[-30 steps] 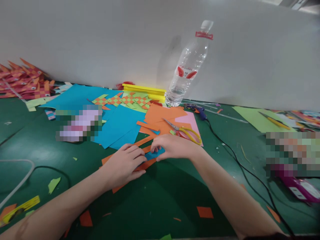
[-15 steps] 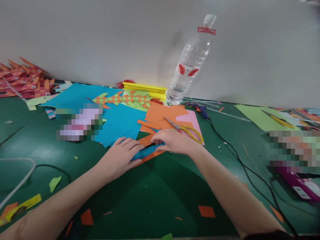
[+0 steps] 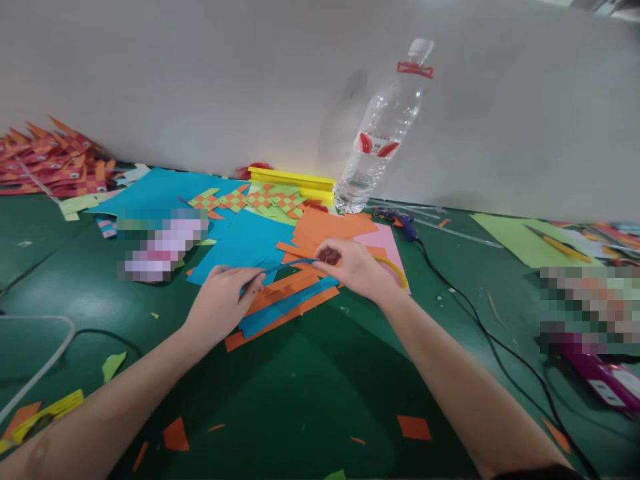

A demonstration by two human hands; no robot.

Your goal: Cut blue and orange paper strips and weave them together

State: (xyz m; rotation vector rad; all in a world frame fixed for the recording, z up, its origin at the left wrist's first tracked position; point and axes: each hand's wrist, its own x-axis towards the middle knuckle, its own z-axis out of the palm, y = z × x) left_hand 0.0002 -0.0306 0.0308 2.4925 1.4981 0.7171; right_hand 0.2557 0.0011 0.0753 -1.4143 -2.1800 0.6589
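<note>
Two hands work over a wide green desk (image 3: 310,400) that runs up to a pale wall at its far edge. Large blue sheets (image 3: 245,243) lie fanned toward the far left, with orange sheets (image 3: 325,227) and a pink sheet (image 3: 383,239) beside them nearer the middle. A clear plastic bottle (image 3: 380,133) stands at the far edge.

Near the desk's middle a small stack of orange and blue strips (image 3: 285,307) lies slanted, just in front of the sheets. Our left hand (image 3: 220,307) sits at the stack's left end and our right hand (image 3: 355,267) at its far right end. Between them we hold a thin blue strip (image 3: 287,265), lifted a little off the stack.

The fingers of both hands are pinched on that strip, one hand at each end. Yellow-handled scissors (image 3: 395,270) lie mostly hidden behind the right hand.

We judge the step in hand to be setting this strip among the others. The next move calls for keeping it taut and flat, and lining it up with the stack before it goes down.
</note>
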